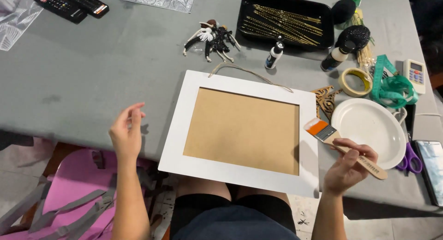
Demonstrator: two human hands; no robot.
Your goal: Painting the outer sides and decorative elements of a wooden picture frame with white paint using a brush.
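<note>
Frame [244,129] lies on the worktop [83,69], its near edge overhanging the lap. Plate [369,127] sits just right of it, scissors [410,159] beyond the plate. Tray [286,18] lies behind the frame; glue bottle [274,53] stands between them. Brush [344,148] is held over the frame's right edge.

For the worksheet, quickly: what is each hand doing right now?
Left hand: open, holding nothing, raised beside the white frame.
Right hand: closed on the paintbrush.
</note>
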